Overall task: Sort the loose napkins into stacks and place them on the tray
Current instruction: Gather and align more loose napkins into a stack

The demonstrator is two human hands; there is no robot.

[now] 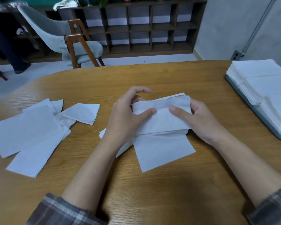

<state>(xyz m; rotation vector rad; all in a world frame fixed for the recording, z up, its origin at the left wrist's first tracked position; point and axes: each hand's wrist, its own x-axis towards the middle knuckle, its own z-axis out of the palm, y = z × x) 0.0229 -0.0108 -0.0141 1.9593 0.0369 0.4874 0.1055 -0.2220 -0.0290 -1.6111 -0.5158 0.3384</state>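
Note:
A small stack of white napkins (162,117) is held just above the wooden table (152,192) at the centre. My left hand (126,117) grips its left edge, thumb on top. My right hand (199,119) grips its right edge, thumb pressed on the top sheet. One flat napkin (162,151) lies under the stack, nearer to me. Several loose napkins (32,132) are scattered on the left of the table. At the right edge sits a blue-grey tray (256,117) bearing stacked napkins (266,88).
A grey upholstered chair with wooden legs (66,41) stands beyond the table's far edge. A dark cubby shelf (141,28) lines the back wall. A person's legs (15,51) are at the far left.

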